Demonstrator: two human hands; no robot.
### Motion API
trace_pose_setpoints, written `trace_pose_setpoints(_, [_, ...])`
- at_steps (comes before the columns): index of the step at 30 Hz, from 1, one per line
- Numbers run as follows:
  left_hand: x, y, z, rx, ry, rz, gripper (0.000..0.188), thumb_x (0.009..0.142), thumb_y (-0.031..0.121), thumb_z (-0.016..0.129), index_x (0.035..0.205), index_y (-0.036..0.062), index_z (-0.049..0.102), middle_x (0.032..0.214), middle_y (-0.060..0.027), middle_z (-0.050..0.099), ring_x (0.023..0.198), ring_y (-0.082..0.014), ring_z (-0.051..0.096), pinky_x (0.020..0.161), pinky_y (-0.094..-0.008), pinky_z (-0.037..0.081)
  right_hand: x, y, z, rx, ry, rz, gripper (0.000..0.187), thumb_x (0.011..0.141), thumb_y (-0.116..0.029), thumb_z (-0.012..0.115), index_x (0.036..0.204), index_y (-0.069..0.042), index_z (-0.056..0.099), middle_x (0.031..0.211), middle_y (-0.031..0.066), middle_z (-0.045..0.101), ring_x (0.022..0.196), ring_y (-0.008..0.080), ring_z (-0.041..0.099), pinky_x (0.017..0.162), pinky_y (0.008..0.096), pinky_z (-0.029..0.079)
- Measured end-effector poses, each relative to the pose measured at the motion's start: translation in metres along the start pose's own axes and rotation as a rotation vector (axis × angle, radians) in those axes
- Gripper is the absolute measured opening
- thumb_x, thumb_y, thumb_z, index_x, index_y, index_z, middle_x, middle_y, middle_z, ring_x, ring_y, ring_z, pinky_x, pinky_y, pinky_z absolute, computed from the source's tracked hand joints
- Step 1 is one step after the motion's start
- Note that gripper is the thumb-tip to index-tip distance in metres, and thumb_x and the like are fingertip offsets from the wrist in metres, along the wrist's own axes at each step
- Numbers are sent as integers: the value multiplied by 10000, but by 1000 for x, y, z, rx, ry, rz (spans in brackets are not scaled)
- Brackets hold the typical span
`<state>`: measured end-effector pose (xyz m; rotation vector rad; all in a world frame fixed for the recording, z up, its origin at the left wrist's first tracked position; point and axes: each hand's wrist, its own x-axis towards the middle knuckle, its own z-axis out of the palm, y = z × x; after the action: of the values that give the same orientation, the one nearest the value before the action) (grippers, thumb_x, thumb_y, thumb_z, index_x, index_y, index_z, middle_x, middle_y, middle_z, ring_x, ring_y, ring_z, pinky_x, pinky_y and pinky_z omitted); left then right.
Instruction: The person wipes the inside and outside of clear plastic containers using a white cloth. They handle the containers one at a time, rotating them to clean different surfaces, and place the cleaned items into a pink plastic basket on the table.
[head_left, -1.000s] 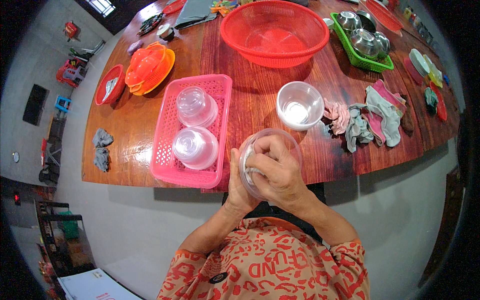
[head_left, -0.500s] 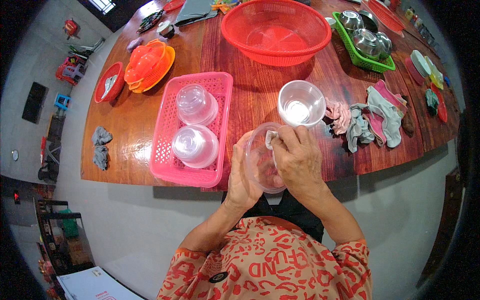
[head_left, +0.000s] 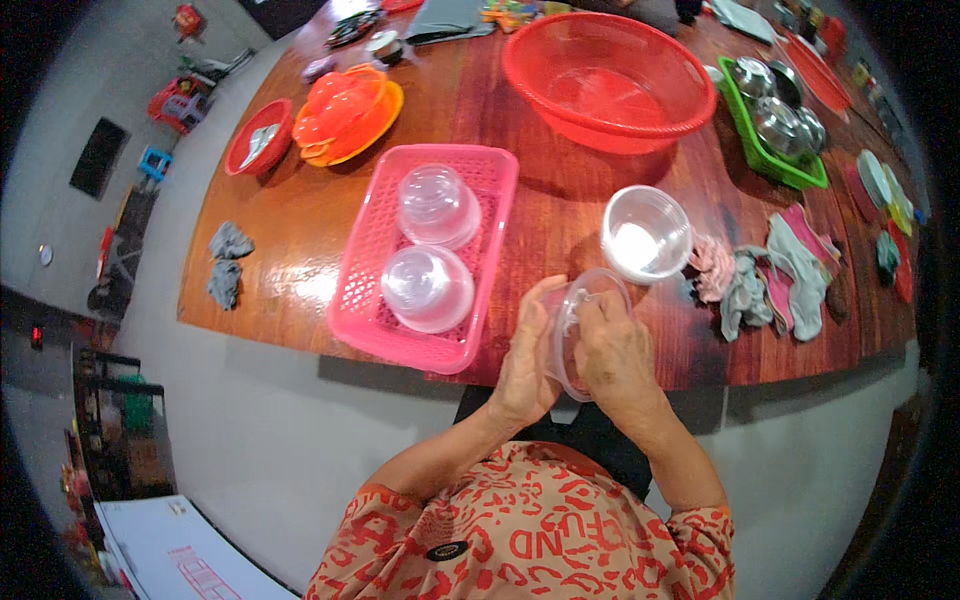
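Note:
My left hand (head_left: 525,360) grips a clear plastic bowl (head_left: 565,352) from its outer side, tipped so that its mouth faces right. Reaching into that bowl, my right hand (head_left: 618,352) has its fingers bent around a small white cloth (head_left: 570,318), mostly hidden by the fingers and the rim. Just beyond my hands, another clear plastic bowl (head_left: 645,238) stands mouth up on the wooden table. To the left is a pink plastic basket (head_left: 500,225), in which clear bowls (head_left: 428,290) sit upside down, one behind the other.
A large red basket (head_left: 610,125) stands at the back. Metal bowls fill a green basket (head_left: 740,125) at the far right. Crumpled cloths (head_left: 795,265) lie on the right, grey rags (head_left: 226,280) on the left. Orange dishes (head_left: 345,120) and a red bowl (head_left: 260,140) stand back left.
The view has shifted, so the table's things appear farther right. My right hand has gone deeper into the bowl with the cloth, and the bowl is turned more on edge.

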<state>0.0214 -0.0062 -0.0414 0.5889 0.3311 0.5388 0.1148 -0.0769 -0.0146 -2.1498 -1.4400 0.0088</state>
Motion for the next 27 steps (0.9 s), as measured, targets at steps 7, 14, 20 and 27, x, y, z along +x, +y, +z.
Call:
trace_pose_setpoints(7, [-2, 6, -10, 30, -35, -8, 479, 1000, 447, 293, 1374, 146, 307, 1283, -61, 456, 1188, -172, 451, 989, -341, 396, 15, -11, -3, 454, 31, -124, 211, 704, 35, 596, 912, -6, 583, 950, 150, 554, 847, 345, 591, 703, 404, 492])
trace_pose_setpoints(14, [-2, 13, -14, -57, -120, -73, 526, 987, 487, 300, 1366, 124, 322, 1226, -111, 515, 1139, -221, 506, 988, -370, 403, 15, -9, -9, 633, -141, -260, 196, 704, 21, 616, 896, -4, 583, 991, 150, 563, 876, 340, 582, 734, 376, 477])
trace_pose_setpoints(20, [-3, 18, -8, -150, -59, -110, 531, 995, 480, 267, 1358, 101, 346, 1268, -73, 487, 1181, -189, 473, 1023, -352, 378, 18, -12, 5, 356, 122, -214, 236, 730, -11, 610, 964, -13, 579, 869, 170, 547, 784, 339, 602, 662, 414, 517])
trace_pose_setpoints(27, [-1, 13, -13, -54, -5, -66, 525, 989, 483, 293, 1358, 113, 346, 1259, -99, 497, 1165, -203, 492, 1001, -365, 399, 6, -13, -3, 5, -152, -20, 145, 758, -88, 618, 892, -31, 604, 829, 148, 595, 718, 349, 616, 622, 420, 509])
